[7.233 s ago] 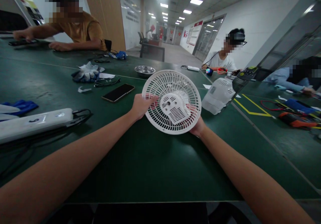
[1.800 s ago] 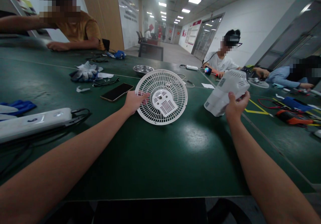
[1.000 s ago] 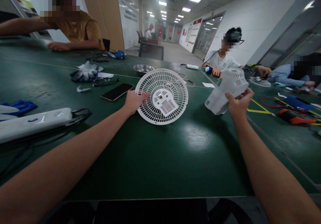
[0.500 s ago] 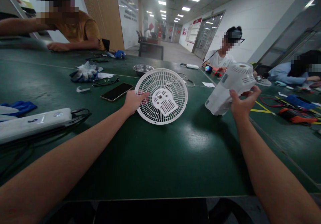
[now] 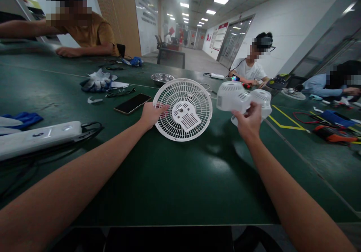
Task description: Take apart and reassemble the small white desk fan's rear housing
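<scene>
My left hand (image 5: 152, 114) grips the left rim of a round white fan grille (image 5: 194, 126), which has a slotted motor plate at its centre and stands tilted above the green table. Off to the right, my right hand (image 5: 249, 120) is closed around a white plastic housing (image 5: 231, 96) with vent slots, holding it raised over the table. The housing is turned sideways and slightly blurred. A small gap separates it from the grille. A shadow falls on the table below it.
Left of the grille lie a phone (image 5: 132, 103), gloves (image 5: 97, 82) and a long white device (image 5: 42, 139) with cables. A metal bowl (image 5: 162, 79) sits behind. At the right are a multimeter (image 5: 334, 133) and yellow tape. People sit across the table (image 5: 169, 192).
My right hand has moved left and rotated the white housing from upright-leaning to sideways, bringing it nearer the grille. My left hand and the grille are nearly unchanged.
</scene>
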`<state>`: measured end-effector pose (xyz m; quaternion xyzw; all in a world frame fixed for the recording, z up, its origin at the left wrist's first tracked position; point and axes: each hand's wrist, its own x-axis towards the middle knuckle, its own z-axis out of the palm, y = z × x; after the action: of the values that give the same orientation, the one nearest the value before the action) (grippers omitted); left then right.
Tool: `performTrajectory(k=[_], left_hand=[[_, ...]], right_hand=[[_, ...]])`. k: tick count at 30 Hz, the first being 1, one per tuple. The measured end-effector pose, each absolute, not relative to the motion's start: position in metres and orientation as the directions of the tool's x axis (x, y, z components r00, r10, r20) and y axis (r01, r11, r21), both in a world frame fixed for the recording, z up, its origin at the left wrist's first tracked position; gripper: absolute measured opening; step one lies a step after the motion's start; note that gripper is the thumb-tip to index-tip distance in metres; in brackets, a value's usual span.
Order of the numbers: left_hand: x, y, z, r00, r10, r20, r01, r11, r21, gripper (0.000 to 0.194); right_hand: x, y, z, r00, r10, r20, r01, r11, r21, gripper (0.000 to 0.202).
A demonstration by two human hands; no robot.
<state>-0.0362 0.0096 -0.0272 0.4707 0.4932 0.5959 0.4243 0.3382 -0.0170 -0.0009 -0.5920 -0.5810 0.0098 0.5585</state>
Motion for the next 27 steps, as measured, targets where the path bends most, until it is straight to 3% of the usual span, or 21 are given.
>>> performTrajectory(k=[3, 6, 12, 15, 17, 19, 21, 23, 25, 27], left_hand=[[-0.036, 0.009, -0.026, -0.201, 0.972, 0.120, -0.044, -0.131, 0.990, 0.012], [-0.036, 0.010, -0.027, -0.194, 0.974, 0.115, -0.065, -0.130, 0.989, 0.013], [-0.037, 0.013, -0.031, -0.175, 0.974, 0.146, -0.071, -0.161, 0.984, 0.013], [-0.037, 0.013, -0.030, -0.179, 0.974, 0.139, -0.077, -0.154, 0.985, 0.012], [-0.036, 0.012, -0.029, -0.187, 0.973, 0.134, -0.080, -0.151, 0.985, 0.011], [-0.036, 0.011, -0.028, -0.187, 0.973, 0.138, -0.075, -0.154, 0.985, 0.012], [-0.036, 0.010, -0.027, -0.182, 0.973, 0.144, -0.059, -0.157, 0.986, 0.012], [-0.036, 0.008, -0.026, -0.186, 0.973, 0.139, -0.052, -0.152, 0.987, 0.012], [-0.035, 0.006, -0.024, -0.191, 0.974, 0.125, -0.060, -0.139, 0.989, 0.011], [-0.035, 0.005, -0.022, -0.197, 0.974, 0.112, -0.067, -0.127, 0.990, 0.011]], right_hand=[[0.320, -0.018, -0.011, 0.283, 0.840, 0.463, 0.661, 0.179, -0.728, 0.066], [0.316, -0.020, -0.015, 0.238, 0.927, 0.291, 0.712, 0.037, -0.701, 0.067], [0.323, -0.024, -0.015, 0.110, 0.984, 0.142, 0.917, -0.046, -0.395, 0.064], [0.321, -0.026, -0.014, 0.039, 0.993, 0.115, 0.936, 0.003, -0.351, 0.064], [0.320, -0.027, -0.009, 0.048, 0.983, 0.179, 0.904, 0.034, -0.426, 0.068], [0.321, -0.031, 0.000, 0.132, 0.907, 0.400, 0.851, 0.104, -0.515, 0.068], [0.327, -0.035, 0.011, 0.268, 0.695, 0.668, 0.838, 0.175, -0.518, 0.064], [0.338, -0.037, 0.019, 0.368, 0.447, 0.815, 0.866, 0.153, -0.475, 0.067], [0.353, -0.034, 0.018, 0.471, 0.337, 0.815, 0.855, 0.055, -0.516, 0.078], [0.370, -0.025, 0.007, 0.617, 0.362, 0.699, 0.761, -0.051, -0.647, 0.093]])
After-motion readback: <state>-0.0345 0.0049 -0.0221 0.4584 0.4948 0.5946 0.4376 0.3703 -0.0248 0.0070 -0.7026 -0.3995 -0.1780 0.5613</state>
